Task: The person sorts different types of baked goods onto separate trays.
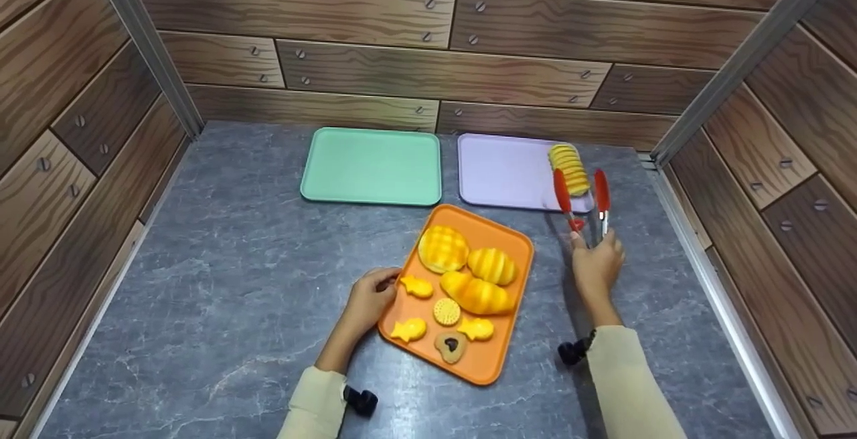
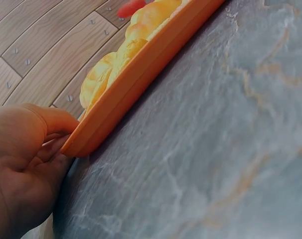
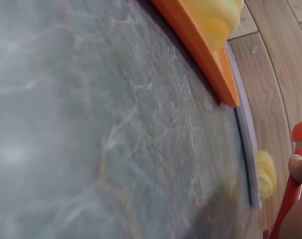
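My left hand point(image 1: 369, 297) grips the left rim of an orange tray point(image 1: 499, 359), thumb and fingers at its edge in the left wrist view. On that tray lie a round bun point(image 1: 443, 249), a striped roll point(image 1: 492, 266), a croissant point(image 1: 476, 293), several fish-shaped pieces point(image 1: 409, 329), a round biscuit point(image 1: 446, 312) and a heart-shaped cookie point(image 1: 450, 346). My right hand point(image 1: 598, 261) holds red-tipped tongs point(image 1: 563, 193), their arms spread apart. The tong tips overlap the near end of a ridged yellow bread roll point(image 1: 568, 168), which lies at the right end of a lilac tray point(image 1: 502, 170).
Left of the lilac tray stands a bare mint-green tray point(image 1: 375, 166). The trays rest on a grey marbled tabletop point(image 1: 221, 258). Wood-patterned walls point(image 1: 375, 17) with metal corner strips enclose it at the back and both sides.
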{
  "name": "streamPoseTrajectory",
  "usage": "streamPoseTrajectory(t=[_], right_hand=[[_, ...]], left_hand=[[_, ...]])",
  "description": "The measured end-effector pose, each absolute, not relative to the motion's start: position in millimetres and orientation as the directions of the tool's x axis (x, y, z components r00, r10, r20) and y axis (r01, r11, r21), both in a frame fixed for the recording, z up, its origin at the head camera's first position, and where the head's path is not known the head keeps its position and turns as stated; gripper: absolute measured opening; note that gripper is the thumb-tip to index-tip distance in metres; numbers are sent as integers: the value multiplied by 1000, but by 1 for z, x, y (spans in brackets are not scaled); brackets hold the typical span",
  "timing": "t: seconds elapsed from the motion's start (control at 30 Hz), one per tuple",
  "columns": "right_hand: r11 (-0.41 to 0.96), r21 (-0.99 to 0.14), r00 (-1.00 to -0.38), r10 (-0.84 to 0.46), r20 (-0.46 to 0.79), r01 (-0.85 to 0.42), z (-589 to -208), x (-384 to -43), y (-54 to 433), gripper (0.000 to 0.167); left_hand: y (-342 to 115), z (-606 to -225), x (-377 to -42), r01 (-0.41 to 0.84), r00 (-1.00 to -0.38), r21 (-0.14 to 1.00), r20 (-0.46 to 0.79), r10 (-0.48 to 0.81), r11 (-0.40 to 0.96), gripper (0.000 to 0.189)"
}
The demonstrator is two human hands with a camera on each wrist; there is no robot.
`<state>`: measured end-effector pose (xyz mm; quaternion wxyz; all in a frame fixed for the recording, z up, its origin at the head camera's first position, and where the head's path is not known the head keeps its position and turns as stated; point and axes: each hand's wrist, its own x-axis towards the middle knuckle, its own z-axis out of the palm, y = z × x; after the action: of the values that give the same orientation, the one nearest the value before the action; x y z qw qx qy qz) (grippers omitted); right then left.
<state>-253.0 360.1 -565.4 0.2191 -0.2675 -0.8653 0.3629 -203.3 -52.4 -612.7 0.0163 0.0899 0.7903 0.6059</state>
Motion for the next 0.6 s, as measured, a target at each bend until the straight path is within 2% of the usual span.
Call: streamPoseTrajectory(t=[0.3, 0.6], right_hand=[[618, -768, -811, 530, 247, 170, -559, -224, 357, 68], [699, -711, -869, 395, 299, 73, -557, -199, 358, 69]], left_hand=[[-54, -611, -202, 118, -984, 956, 77, 159, 269, 34], [-52, -611, -203, 135, -983, 956, 96, 158, 259, 33]])
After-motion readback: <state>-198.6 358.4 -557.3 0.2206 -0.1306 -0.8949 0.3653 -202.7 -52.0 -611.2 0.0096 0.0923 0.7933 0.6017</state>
